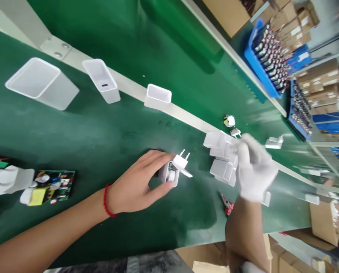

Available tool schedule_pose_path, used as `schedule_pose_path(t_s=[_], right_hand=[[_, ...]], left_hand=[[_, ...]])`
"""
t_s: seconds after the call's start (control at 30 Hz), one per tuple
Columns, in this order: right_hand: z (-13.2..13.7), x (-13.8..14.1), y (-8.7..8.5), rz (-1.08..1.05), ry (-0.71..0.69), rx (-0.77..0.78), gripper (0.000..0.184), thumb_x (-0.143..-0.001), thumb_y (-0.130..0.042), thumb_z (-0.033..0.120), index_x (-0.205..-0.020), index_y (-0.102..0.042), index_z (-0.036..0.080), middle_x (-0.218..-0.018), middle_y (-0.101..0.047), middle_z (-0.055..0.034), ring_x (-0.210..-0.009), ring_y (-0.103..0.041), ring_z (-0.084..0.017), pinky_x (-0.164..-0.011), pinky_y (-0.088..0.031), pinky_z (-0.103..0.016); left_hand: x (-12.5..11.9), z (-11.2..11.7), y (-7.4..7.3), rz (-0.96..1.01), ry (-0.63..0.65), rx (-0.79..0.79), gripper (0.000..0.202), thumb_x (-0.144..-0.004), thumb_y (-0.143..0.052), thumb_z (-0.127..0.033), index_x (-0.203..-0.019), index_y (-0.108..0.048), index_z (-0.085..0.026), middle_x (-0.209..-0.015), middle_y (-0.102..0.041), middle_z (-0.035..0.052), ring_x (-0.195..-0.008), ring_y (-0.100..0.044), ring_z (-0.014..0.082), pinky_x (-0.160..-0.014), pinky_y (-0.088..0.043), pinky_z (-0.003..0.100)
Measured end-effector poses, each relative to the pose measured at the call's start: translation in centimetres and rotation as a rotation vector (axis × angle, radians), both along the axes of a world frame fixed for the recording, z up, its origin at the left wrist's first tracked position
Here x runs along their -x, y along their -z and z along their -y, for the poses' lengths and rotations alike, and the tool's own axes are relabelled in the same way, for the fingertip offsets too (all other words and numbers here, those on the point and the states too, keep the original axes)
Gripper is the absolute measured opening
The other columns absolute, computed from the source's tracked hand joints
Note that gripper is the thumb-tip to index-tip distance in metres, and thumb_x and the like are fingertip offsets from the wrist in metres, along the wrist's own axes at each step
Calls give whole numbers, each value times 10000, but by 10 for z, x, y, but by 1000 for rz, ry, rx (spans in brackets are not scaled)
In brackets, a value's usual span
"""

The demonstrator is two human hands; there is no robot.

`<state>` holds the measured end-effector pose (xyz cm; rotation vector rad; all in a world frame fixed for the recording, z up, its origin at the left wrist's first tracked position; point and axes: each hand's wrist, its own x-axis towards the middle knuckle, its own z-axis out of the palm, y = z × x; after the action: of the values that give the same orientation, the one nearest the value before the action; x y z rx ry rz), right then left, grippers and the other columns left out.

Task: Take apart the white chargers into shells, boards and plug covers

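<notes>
My left hand [142, 180], bare with a red bead bracelet, grips a small white power adapter case [164, 172] between thumb and fingers. Green circuitry and a white part show inside its mouth. A white two-pin plug cap [181, 162] hangs tilted at that opening, pins pointing up and away. To the right, my right hand [256, 167] wears a white glove and is somewhat blurred. Its fingers are pinched together beside a group of translucent white plastic cases [223, 171]; anything between the fingertips is hidden. Red-handled pliers [227, 204] lie just below the cases.
Three translucent containers [41, 83] stand along the bench's metal strip [186, 118]. Circuit boards [55, 185] lie at the left on the green bench. Past the strip are small plug parts [235, 132] and blue trays [257, 60] full of components. Cardboard boxes [324, 220] stand at right.
</notes>
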<state>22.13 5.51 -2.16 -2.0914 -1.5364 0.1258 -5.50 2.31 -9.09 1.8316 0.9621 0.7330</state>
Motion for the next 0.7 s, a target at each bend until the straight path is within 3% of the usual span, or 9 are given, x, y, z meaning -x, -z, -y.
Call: schedule_pose_path(t_s=[0.03, 0.1, 0.17, 0.3, 0.37, 0.43, 0.53, 0.6, 0.7], right_hand=[[-23, -16, -4, 96, 90, 67, 493, -895, -538, 437, -1297, -586, 155, -1200, -668, -140, -1093, -644, -235, -961, -481, -384], [-66, -45, -7, 166, 121, 316, 667, -818, -619, 462, -1357, -522, 81, -1265, -608, -225, -1159, -591, -276, -955, -428, -390], [-97, -65, -2, 135, 106, 431, 760, -767, -661, 480, -1349, -506, 18, -1107, -666, -245, -1019, -638, -258, -844, -443, -373], [-123, -74, 12, 96, 86, 493, 544, -720, -692, 401, -1102, -653, 16, -889, -687, -171, -713, -601, -154, -665, -413, -321], [-123, -66, 9, 104, 92, 477, 431, -739, -656, 395, -969, -682, 31, -836, -670, -161, -624, -547, -124, -622, -387, -329], [-115, -49, -1, 98, 77, 434, 417, -765, -618, 418, -976, -669, 62, -833, -661, -146, -590, -513, -104, -603, -376, -325], [-87, -6, -12, 96, -144, 395, 322, -777, -635, 389, -1004, -649, 161, -902, -666, -82, -673, -550, -117, -638, -401, -283], [-65, 30, -10, 269, -391, 440, 284, -743, -692, 363, -959, -650, 184, -909, -660, -70, -723, -576, -168, -637, -416, -293], [-44, 73, 8, 582, -479, 485, 321, -732, -730, 383, -964, -651, 177, -933, -661, -113, -803, -611, -263, -639, -438, -337]], left_hand=[[-1, -1, -1, 3, -9, 16, 382, -955, -500, -317, -1313, -477, -186, -1258, -590, 94, -1192, -529, 233, -1023, -471, 393], [-2, -3, -1, 12, -28, 25, 307, -974, -451, -290, -1251, -532, -184, -1216, -606, 88, -1167, -536, 225, -1008, -477, 394], [-5, -3, -1, 29, -36, 22, 279, -959, -461, -273, -1200, -560, -173, -1173, -615, 91, -1129, -546, 226, -980, -490, 400], [-6, -1, -4, 37, -74, 1, 216, -923, -466, -227, -1083, -598, -166, -1064, -628, 90, -1025, -562, 227, -911, -507, 408], [-3, 0, -6, 14, -68, -20, 217, -918, -458, -218, -1065, -603, -152, -1038, -620, 96, -996, -561, 229, -891, -504, 406], [3, 0, -7, -17, -22, -45, 232, -921, -454, -228, -1079, -602, -144, -1036, -608, 102, -983, -561, 231, -877, -500, 400], [15, -1, -9, -64, 63, -69, 231, -927, -462, -260, -1079, -607, -161, -1044, -594, 100, -984, -565, 230, -887, -491, 393], [21, -3, -10, -88, 103, -72, 217, -927, -467, -270, -1051, -615, -171, -1043, -588, 96, -993, -566, 229, -900, -485, 385], [25, -5, -12, -103, 141, -74, 240, -898, -529, -302, -1082, -597, -163, -1062, -582, 94, -1002, -566, 229, -900, -488, 372]])
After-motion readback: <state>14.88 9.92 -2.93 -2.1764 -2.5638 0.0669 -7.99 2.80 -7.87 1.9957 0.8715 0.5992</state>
